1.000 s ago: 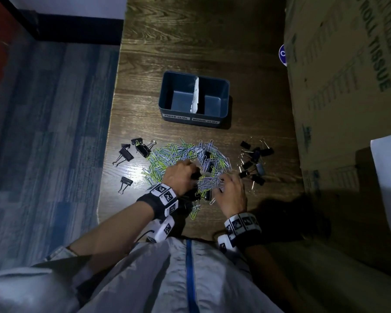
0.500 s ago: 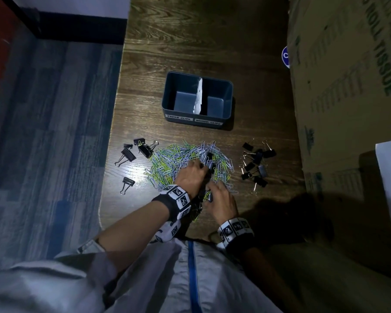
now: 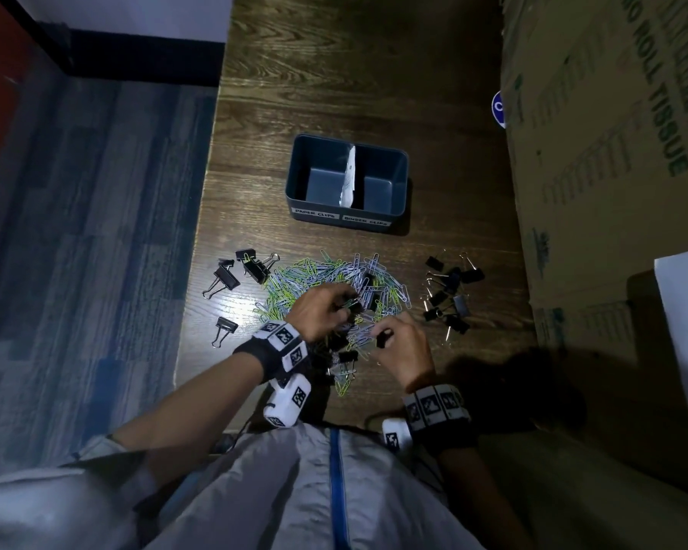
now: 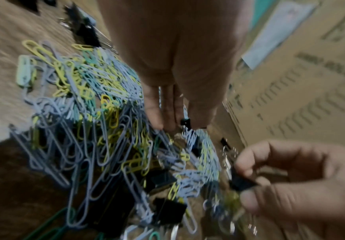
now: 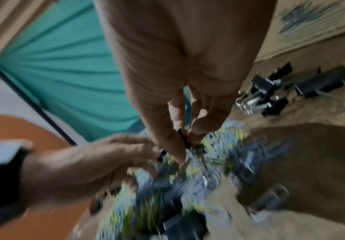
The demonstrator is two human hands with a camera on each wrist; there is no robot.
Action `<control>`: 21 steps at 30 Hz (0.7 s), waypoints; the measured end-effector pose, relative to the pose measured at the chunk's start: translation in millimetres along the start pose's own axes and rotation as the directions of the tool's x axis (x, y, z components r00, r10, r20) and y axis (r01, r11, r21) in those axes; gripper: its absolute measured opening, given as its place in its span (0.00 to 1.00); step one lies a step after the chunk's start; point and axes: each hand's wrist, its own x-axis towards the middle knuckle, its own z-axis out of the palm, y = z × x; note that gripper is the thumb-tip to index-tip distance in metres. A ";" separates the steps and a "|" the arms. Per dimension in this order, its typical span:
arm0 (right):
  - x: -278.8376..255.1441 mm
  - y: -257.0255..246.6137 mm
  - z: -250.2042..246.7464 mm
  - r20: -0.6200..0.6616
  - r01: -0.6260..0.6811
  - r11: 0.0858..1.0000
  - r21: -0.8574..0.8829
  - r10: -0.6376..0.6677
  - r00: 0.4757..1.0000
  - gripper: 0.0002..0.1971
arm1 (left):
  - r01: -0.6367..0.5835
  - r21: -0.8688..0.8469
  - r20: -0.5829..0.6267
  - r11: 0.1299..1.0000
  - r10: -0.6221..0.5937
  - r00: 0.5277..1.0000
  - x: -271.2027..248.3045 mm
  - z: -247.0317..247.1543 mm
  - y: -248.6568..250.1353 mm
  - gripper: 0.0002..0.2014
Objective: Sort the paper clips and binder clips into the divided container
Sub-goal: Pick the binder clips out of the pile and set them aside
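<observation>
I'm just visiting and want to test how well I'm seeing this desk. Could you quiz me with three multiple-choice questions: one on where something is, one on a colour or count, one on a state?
1. Where does the divided container stand relative to the pile of paper clips?
A. Beyond the pile, farther from the person
B. On the floor
C. On top of the pile

2. What colour are the binder clips lying right of the pile?
A. Red
B. Black
C. White

3. What is in the container's two compartments?
A. Both are full
B. Only one is full
C. No clips show in either

Answers: 1 A, the head view shows it past the pile on the table. 2 B, their bodies are black with metal handles. 3 C, both bare floors show either side of the white divider.
</observation>
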 end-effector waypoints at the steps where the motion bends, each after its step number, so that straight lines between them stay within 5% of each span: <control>1: 0.7 -0.4 -4.8 0.018 -0.003 1.000 0.031 0.002 1.000 0.17 | 0.040 -0.119 0.017 0.992 -0.038 0.999 -2.6 -4.0 -2.5 0.19; 4: 3.1 -0.1 -14.6 0.032 -0.005 0.989 0.150 0.000 0.999 0.16 | 0.199 -0.356 0.067 0.913 -0.188 0.980 -8.4 -16.2 -8.9 0.16; 10: 5.4 -2.0 -17.8 -0.008 -0.035 0.961 0.274 0.039 0.999 0.16 | 0.298 -0.464 0.039 0.834 -0.317 0.948 -12.0 -24.5 -26.7 0.15; 18: 14.9 6.7 -33.4 -0.224 0.056 0.951 0.305 0.014 0.974 0.22 | 0.200 -0.126 -0.171 0.972 -0.219 0.960 -19.1 -33.1 -27.9 0.10; 21: 21.5 9.5 -48.3 -0.281 0.065 0.958 0.280 0.017 0.960 0.16 | 0.196 -0.008 -0.207 0.981 -0.194 0.959 -19.3 -30.4 -29.7 0.09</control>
